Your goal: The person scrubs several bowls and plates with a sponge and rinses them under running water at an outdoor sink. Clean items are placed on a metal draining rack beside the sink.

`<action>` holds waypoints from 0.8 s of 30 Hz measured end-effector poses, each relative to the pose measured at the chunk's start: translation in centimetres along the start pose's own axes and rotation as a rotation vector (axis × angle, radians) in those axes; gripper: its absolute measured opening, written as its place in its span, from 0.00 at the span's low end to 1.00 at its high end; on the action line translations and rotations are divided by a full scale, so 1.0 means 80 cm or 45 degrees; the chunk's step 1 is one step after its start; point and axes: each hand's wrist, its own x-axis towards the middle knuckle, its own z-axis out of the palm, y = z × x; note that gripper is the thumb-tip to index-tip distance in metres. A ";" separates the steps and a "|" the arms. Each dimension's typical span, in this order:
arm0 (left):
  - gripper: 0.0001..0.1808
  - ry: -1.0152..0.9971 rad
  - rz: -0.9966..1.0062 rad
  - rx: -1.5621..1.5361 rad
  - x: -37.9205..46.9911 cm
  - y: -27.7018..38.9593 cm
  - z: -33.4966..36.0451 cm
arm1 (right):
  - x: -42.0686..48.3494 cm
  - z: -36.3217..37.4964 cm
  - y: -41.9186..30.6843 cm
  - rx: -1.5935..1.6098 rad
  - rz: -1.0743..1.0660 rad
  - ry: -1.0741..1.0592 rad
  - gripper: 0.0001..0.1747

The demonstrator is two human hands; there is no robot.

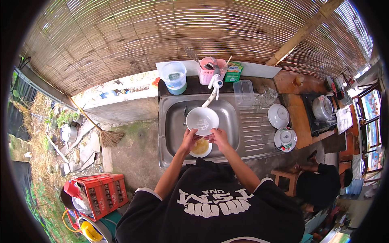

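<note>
Both my hands hold a white bowl by its near rim, over the basin of a stainless steel sink. My left hand grips the rim's left part and my right hand its right part. The spout of a white faucet points down at the bowl's far edge, and some water lies in the bowl. Under my hands, a second dish with yellowish liquid rests in the basin, partly hidden. Dark handles of utensils show left of the held bowl.
On the ribbed drainboard sit an upturned white bowl, a patterned bowl, glasses and a clear plastic container. Behind the sink stand a plastic tub and a pink basket. A person is at the right.
</note>
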 end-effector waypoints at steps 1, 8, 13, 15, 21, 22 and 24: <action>0.28 -0.050 0.076 0.015 0.000 0.002 -0.002 | -0.003 0.000 -0.007 -0.045 0.003 -0.071 0.15; 0.22 0.285 0.220 0.269 -0.003 0.031 -0.014 | 0.011 0.004 -0.104 -0.554 -0.771 0.423 0.39; 0.25 0.376 0.206 0.533 0.004 0.047 -0.014 | 0.019 0.028 -0.169 -0.789 -1.040 0.114 0.37; 0.21 0.372 0.246 0.475 0.008 0.048 -0.010 | 0.015 0.037 -0.174 -0.877 -1.042 0.111 0.35; 0.22 0.376 0.198 0.430 0.017 0.062 -0.005 | 0.011 0.031 -0.166 -0.957 -1.248 0.506 0.27; 0.22 0.395 0.159 0.453 0.018 0.064 -0.005 | 0.012 0.026 -0.167 -0.866 -1.183 0.495 0.25; 0.22 0.370 0.170 0.468 0.020 0.069 -0.004 | 0.016 0.016 -0.171 -0.681 -0.999 0.457 0.23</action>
